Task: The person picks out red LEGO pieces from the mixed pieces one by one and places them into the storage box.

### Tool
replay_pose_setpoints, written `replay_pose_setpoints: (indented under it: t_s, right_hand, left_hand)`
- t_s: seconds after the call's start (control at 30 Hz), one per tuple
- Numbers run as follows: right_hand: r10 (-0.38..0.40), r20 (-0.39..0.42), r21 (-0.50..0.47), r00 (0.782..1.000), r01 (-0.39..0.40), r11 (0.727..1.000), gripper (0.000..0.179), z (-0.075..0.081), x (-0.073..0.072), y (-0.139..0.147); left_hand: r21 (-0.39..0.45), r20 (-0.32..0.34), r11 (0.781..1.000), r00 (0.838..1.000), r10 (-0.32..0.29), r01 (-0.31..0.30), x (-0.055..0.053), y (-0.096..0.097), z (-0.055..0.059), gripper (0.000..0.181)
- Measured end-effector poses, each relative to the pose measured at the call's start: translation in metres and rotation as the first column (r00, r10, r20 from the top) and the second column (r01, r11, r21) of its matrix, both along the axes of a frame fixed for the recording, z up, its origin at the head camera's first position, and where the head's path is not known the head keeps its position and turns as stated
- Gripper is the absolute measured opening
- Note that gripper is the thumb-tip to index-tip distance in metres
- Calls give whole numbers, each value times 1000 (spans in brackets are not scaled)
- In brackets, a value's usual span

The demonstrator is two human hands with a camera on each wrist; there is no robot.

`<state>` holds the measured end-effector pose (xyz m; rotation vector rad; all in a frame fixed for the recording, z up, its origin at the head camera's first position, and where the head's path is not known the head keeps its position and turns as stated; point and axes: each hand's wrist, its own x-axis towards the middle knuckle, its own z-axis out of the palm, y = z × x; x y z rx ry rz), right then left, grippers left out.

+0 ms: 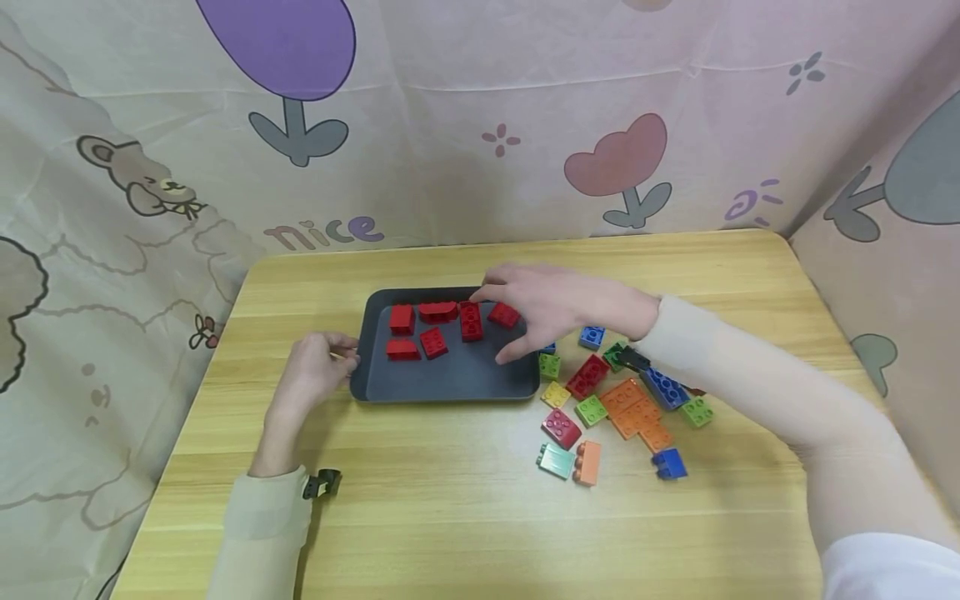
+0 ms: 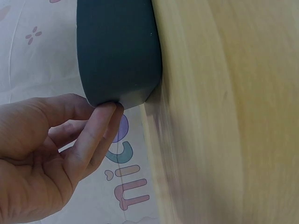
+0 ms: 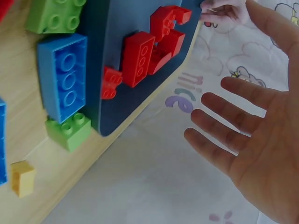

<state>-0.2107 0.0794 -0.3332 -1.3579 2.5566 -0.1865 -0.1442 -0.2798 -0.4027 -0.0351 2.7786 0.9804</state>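
Observation:
A dark grey tray [image 1: 480,385] lies on the table with several red toy bricks [image 1: 433,342] inside it. My left hand [image 1: 313,373] grips the tray's left end; in the left wrist view its fingertips meet the outside of the dark wall [image 2: 119,56]. My right hand [image 1: 551,308] hovers over the tray's right side with its fingers spread, holding nothing. Just beside it lies a red brick [image 1: 504,314], partly covered by the hand. In the right wrist view the empty palm [image 3: 266,144] shows, apart from the red bricks [image 3: 136,59].
Right of the tray lie loose bricks: a dark red one [image 1: 587,377], joined orange ones [image 1: 632,408], green, yellow and blue ones. A teal brick [image 1: 556,461] and a peach brick [image 1: 587,463] lie nearer the front. A printed cloth [image 1: 450,167] hangs behind the table.

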Motion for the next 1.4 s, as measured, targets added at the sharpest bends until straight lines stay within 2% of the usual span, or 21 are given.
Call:
replay_pose_setpoints:
  t_s: [0.27,0.57,0.8,1.07,1.4]
  right_hand:
    - [-50,-5,-55,999,50,997,93,-3,7,25]
    - [-132,-51,-10,990,132,991,94,-10,19,50]
    - [-168,-66,-41,984,165,985,87,-21,29,65]
    - [-160,-91,-28,983,158,987,80,-32,42,77]
    - [-199,-69,-58,978,195,979,62,-54,50,87]
  left_hand:
    - [-9,-2,1000,1000,-3,3,1,0,0,29]
    - [-1,9,1000,1000,3,-3,1,0,1,30]
    - [6,8,1000,1000,1,-1,0,2,2,30]
    - [5,13,1000,1000,5,-5,0,2,1,30]
    - [-3,5,1000,1000,8,-8,0,0,1,29]
